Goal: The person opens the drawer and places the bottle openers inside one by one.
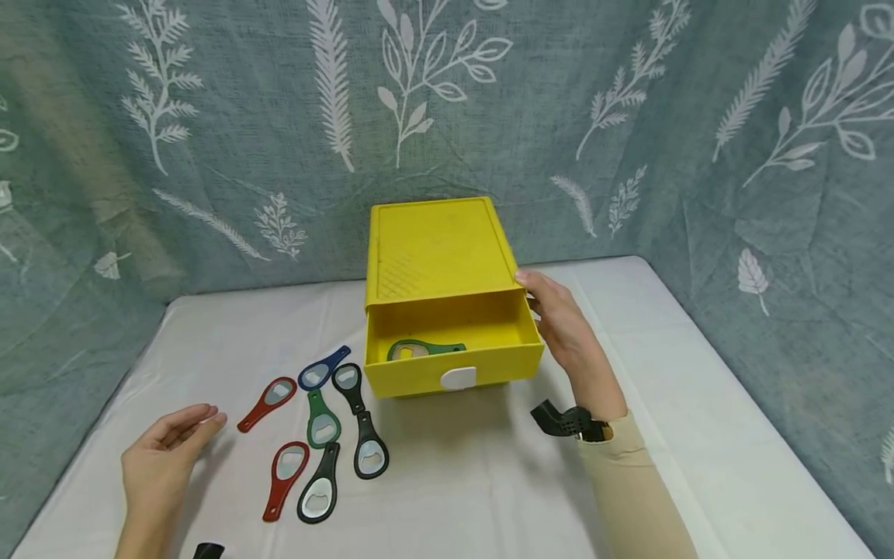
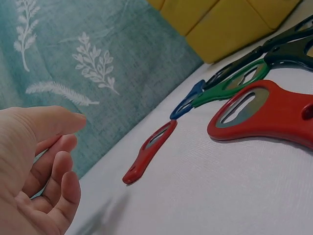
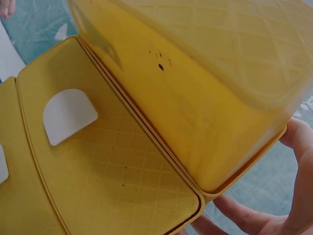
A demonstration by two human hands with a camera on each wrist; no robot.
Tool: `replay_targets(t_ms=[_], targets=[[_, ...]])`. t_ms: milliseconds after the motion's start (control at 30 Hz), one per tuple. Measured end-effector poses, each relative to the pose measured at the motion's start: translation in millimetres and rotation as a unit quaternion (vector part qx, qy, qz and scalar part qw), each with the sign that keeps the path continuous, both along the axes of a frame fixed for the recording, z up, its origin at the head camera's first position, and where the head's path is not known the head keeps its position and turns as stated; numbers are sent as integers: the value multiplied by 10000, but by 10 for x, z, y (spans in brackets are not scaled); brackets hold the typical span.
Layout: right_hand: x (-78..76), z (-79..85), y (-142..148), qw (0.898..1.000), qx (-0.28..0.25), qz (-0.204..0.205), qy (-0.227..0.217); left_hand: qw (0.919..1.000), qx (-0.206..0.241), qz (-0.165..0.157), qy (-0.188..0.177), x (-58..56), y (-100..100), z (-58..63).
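A yellow drawer box stands at the back of the table, its top drawer pulled out. Inside that drawer lies a green bottle opener. My right hand grips the box's right side near the front edge, fingers and thumb around it in the right wrist view. My left hand hovers over the table with loosely bent fingers and holds nothing. Nearest to it is a red bottle opener. Other bottle openers lie to the right: blue, green, a second red one and several black ones.
A white cloth covers the table. Behind it hangs a green curtain with white leaf prints. White handles mark the drawer fronts. A black strap sticks out from the right wrist.
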State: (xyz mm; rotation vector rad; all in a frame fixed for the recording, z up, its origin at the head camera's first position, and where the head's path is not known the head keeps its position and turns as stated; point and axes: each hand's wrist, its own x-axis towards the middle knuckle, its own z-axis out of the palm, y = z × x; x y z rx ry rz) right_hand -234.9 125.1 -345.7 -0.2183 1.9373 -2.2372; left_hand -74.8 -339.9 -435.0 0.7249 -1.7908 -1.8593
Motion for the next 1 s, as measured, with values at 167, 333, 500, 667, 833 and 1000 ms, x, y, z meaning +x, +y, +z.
replay_targets(t_ms=[167,333,500,667,833,1000], targets=[[4,-8,21,10000,-30,13,-4,9996,-154,-169,-174,-11,1,-16],[6,-11,54,10000,-26,-51,-22,9990,-141,-369,-212,-48,6,-59],[-9,-4,40,10000,-18,23,-25,9984,-26,-238,-509,-61,-3,-99],[-15,6,2,10000,-13,53,10,9983,-76,-253,-514,-43,-28,-132],[-24,22,16,10000,60,39,31,9984,-139,-229,-488,-70,7,-114],[-17,7,26,10000,-24,31,3,9985,-139,-230,-475,-76,10,-107]])
